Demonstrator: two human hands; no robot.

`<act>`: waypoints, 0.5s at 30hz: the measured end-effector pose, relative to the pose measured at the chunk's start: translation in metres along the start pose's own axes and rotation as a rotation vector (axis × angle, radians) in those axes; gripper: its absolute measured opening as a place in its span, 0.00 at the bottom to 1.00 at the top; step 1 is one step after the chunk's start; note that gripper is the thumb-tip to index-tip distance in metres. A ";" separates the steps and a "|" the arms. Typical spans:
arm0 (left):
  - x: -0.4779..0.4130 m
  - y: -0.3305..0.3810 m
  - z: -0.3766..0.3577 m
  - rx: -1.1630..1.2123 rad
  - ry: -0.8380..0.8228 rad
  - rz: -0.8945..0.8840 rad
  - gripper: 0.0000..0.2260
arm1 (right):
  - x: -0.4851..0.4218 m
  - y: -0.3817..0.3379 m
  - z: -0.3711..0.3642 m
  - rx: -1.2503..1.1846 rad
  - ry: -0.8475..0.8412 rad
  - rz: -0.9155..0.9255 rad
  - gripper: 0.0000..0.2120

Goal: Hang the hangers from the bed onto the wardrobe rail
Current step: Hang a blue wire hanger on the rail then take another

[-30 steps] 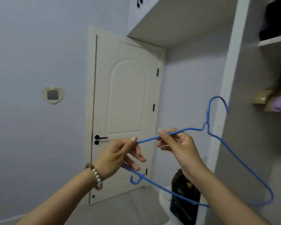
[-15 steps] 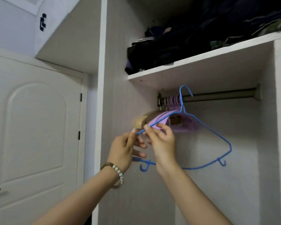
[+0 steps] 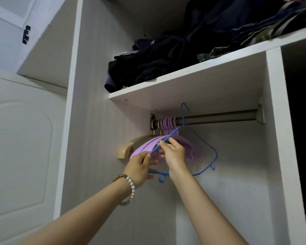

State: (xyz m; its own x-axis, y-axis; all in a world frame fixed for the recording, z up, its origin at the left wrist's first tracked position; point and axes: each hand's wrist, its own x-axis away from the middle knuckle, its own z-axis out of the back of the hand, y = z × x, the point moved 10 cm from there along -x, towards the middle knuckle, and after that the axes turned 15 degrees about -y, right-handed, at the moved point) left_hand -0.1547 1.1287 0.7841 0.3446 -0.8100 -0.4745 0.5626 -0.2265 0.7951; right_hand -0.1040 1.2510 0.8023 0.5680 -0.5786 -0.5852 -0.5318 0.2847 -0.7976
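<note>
A thin blue wire hanger is held up inside the wardrobe, its hook reaching just above the metal rail; whether the hook rests on the rail I cannot tell. My left hand pinches the lower end of the hanger's left arm. My right hand pinches the same arm a little higher. Several purple hangers and two wooden hangers hang bunched at the rail's left end, just left of the blue hook.
A white shelf just above the rail carries dark folded clothes. The wardrobe's side panel stands on the left and a white divider on the right. A white door is at far left.
My view swung from the door to the wardrobe. Both hands carried the blue hanger up and in, and its hook rose from below the rail to rail height.
</note>
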 end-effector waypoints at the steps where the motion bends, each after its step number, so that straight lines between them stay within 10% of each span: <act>1: -0.003 0.000 0.001 -0.011 -0.003 0.008 0.10 | -0.006 0.002 0.000 -0.005 -0.011 -0.009 0.18; 15: 0.004 -0.032 0.018 -0.090 -0.015 0.138 0.12 | 0.004 0.037 -0.002 0.072 -0.004 -0.106 0.29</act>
State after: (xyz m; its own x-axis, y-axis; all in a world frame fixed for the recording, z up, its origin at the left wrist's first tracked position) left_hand -0.1850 1.1229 0.7637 0.4125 -0.8383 -0.3565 0.5756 -0.0635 0.8152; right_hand -0.1225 1.2575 0.7708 0.6211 -0.6054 -0.4978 -0.4226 0.2762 -0.8632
